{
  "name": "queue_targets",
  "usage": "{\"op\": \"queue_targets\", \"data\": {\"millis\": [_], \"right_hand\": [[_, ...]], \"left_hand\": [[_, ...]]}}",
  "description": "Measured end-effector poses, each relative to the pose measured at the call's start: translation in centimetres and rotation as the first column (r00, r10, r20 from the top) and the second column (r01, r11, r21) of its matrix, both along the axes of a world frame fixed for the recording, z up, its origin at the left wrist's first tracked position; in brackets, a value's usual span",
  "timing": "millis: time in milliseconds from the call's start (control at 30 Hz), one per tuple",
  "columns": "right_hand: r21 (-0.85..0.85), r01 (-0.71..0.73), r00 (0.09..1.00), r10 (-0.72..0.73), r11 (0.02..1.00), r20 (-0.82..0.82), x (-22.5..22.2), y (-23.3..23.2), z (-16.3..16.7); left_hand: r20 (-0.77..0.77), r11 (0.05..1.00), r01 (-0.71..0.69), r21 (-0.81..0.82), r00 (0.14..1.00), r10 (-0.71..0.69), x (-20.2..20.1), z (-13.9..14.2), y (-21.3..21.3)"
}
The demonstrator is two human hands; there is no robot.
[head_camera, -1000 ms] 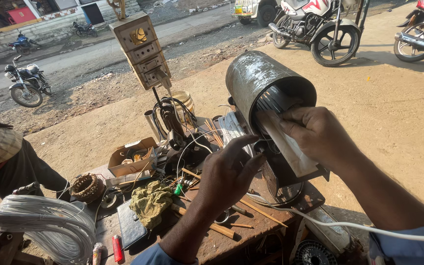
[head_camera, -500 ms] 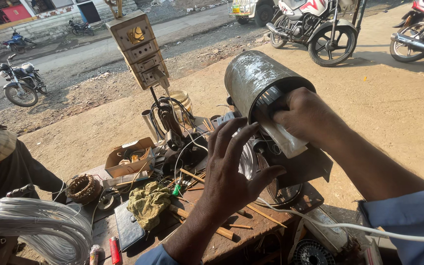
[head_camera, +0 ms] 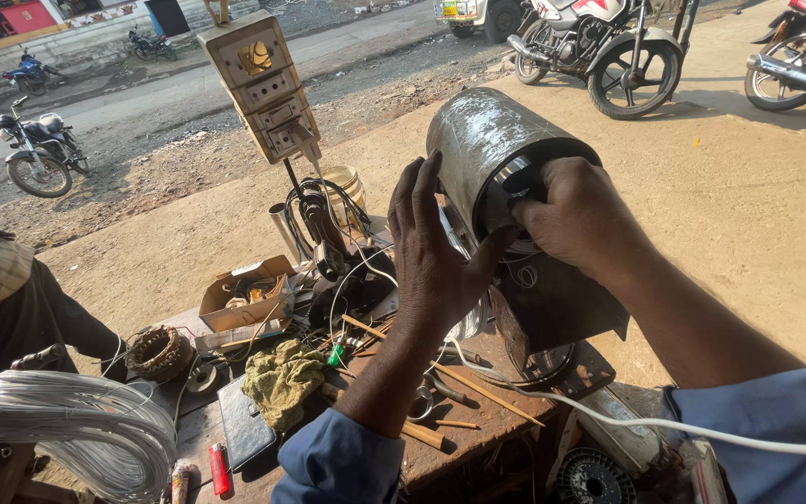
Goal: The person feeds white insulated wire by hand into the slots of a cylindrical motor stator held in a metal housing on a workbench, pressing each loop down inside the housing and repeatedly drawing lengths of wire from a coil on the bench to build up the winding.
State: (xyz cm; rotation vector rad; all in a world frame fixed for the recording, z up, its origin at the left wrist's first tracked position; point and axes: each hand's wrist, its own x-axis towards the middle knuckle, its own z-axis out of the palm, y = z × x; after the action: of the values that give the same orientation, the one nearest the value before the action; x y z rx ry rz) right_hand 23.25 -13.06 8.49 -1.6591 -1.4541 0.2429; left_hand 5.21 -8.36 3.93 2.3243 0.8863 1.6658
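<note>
Right now both hands are at the open mouth of the metal cylinder (head_camera: 487, 149), a dull grey motor housing that sits tilted on a dark stand at the back of the cluttered workbench (head_camera: 478, 439). The left hand (head_camera: 436, 252) is spread flat, fingers straight and apart, its palm pressed against the near side of the cylinder's rim. The right hand (head_camera: 576, 215) is curled over the opening, fingertips tucked inside; whether they pinch anything there I cannot tell.

Just below the cylinder, thin wooden sticks (head_camera: 450, 378) lie across the bench, and a white cable (head_camera: 608, 415) trails off toward the right sleeve. Left of the cylinder stand a tangle of black wires (head_camera: 328, 219) and an electrical switch box (head_camera: 263, 84) on a pole. Further left lie a small cardboard box (head_camera: 244, 299), a greenish rag (head_camera: 282, 378) and a coil of pale wire (head_camera: 67, 425). Beyond the cylinder, motorcycles (head_camera: 599, 47) are parked on the dirt.
</note>
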Motion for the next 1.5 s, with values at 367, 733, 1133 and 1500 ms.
{"op": "queue_targets", "data": {"millis": [367,733,1133,1500], "right_hand": [[0.103,0.038,0.989,-0.052,0.994,0.136,1.0,-4.9,-0.6],[0.279,0.122,0.984,-0.153,0.952,0.089,1.0,-13.3,-9.0],[0.542,0.134,0.813,-0.405,0.830,0.419,6.4,-8.7,-11.5],[0.525,0.194,0.903,-0.359,0.829,0.234,8.2,-12.3,-14.8]], "left_hand": [[0.086,0.982,0.187,-0.011,0.979,-0.186,-6.6,-0.2,0.3],[0.613,0.581,0.468,-0.665,0.787,0.068,-16.8,-7.2,8.1],[-0.028,0.944,0.025,-0.328,0.999,-0.037,-11.0,-7.9,6.6],[-0.143,0.996,-0.010,0.092,0.989,0.023,-5.7,-9.7,7.5]]}}
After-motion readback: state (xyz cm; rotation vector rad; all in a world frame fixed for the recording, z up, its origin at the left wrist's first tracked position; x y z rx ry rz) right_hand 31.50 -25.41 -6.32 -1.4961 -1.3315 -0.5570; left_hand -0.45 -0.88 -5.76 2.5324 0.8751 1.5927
